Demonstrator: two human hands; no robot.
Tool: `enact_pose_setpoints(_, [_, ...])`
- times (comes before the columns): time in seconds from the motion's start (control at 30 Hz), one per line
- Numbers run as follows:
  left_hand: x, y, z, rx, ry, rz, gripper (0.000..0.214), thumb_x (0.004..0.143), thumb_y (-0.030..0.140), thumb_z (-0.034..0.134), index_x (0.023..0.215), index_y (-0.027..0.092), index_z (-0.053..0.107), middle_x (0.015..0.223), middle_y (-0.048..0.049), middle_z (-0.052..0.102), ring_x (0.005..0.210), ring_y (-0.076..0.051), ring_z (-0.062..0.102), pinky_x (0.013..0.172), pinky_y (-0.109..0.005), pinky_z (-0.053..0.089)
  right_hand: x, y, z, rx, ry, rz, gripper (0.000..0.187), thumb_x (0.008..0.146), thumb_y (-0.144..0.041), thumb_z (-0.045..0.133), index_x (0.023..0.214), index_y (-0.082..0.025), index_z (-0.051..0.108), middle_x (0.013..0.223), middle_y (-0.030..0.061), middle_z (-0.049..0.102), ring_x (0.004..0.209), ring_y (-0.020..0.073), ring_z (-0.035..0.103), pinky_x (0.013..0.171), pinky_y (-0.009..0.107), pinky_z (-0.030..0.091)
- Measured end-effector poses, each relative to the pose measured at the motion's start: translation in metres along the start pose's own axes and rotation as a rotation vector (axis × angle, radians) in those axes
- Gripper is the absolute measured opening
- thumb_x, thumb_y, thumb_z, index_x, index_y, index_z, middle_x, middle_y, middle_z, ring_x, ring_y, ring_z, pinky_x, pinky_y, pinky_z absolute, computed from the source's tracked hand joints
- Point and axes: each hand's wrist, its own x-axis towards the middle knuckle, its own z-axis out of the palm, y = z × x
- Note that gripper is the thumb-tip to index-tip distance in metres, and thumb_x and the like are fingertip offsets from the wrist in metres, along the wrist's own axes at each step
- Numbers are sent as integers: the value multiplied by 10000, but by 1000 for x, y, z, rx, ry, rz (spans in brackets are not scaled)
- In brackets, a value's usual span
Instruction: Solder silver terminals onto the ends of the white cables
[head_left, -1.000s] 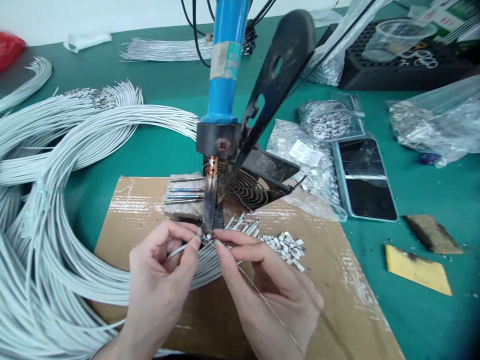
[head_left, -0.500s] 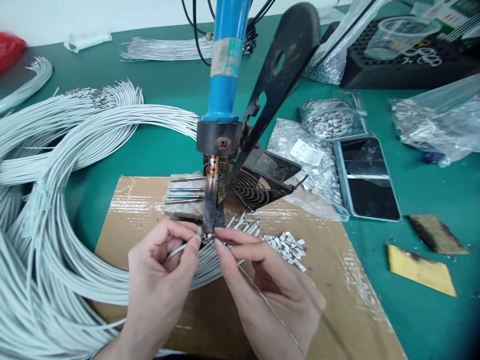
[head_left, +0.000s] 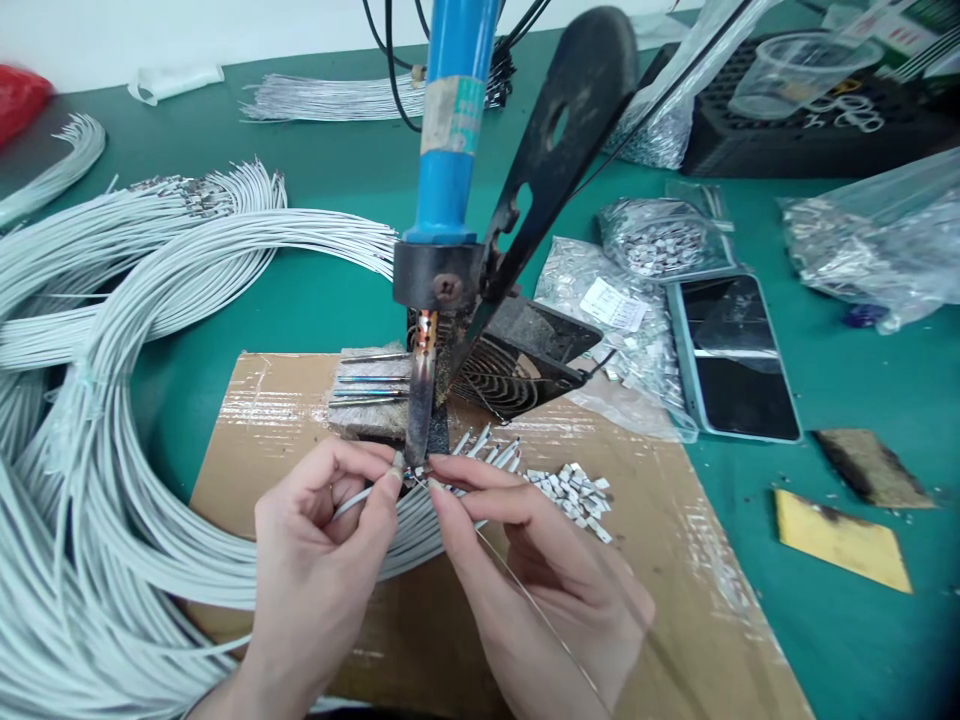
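Under the tip of a blue-handled soldering iron (head_left: 448,170), fixed upright in a black clamp, both hands meet. My left hand (head_left: 330,540) is closed, pinching a white cable (head_left: 351,502) near its end. My right hand (head_left: 525,560) pinches a thin solder wire (head_left: 551,625), which trails down past the palm. A tiny metal piece (head_left: 418,473) sits between the fingertips at the iron's tip; whether it touches the tip I cannot tell. Behind the fingers lies a bundle of white cables (head_left: 416,535), and to its right a pile of small metal pieces (head_left: 574,495).
Cardboard (head_left: 675,590) covers the bench. Large coils of white cable (head_left: 97,420) fill the left. A small fan (head_left: 502,375) stands behind the iron. Farther right are a phone (head_left: 739,355), bags of metal parts (head_left: 660,235), a yellow sponge (head_left: 840,540) and a scorched brown pad (head_left: 874,467).
Almost nothing differs. Both hands hold the same pinch under the iron's tip, with only a very slight shift of the palms.
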Motion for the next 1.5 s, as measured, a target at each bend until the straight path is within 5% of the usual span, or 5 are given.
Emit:
enact_pose_setpoints(0.83, [-1,7,8,-61,91,-35,125,763,122,765,659,183,732,746,-1,784,664,-95,751,630,-90,575,-2,5,-5,1,-5,60,155,935,-179,735,808,-253,687,961,-33,826,870,127,779,819,218,587])
enact_pose_setpoints(1.0, [-15,1,5,-83,6,-123,92,762,148,807,732,193,732,775,-5,798,681,-113,745,634,-122,572,-3,8,-16,-177,-62,117,173,1024,-280,623,886,-252,724,734,-42,711,671,105,670,653,190,521])
enact_pose_setpoints(1.1, [-29,-3,4,-110,-38,-218,101,797,203,806,751,205,717,713,20,741,639,-104,670,589,-133,519,-8,10,-18,-89,-195,136,228,996,-280,649,787,-217,715,735,-19,661,656,120,605,607,217,479])
enact_pose_setpoints(1.3, [-52,2,1,-127,-69,-351,182,760,287,856,744,184,708,578,48,611,466,-51,342,460,-158,250,-20,13,-17,228,-250,338,328,959,-384,701,697,-195,643,599,-47,527,546,109,452,517,229,383])
enact_pose_setpoints(1.5, [-61,6,-2,-160,-54,-350,188,719,258,878,695,180,708,510,105,418,458,-49,271,483,-175,316,-29,10,-21,310,-301,398,391,948,-436,699,663,-201,568,572,-50,505,532,106,428,511,236,350])
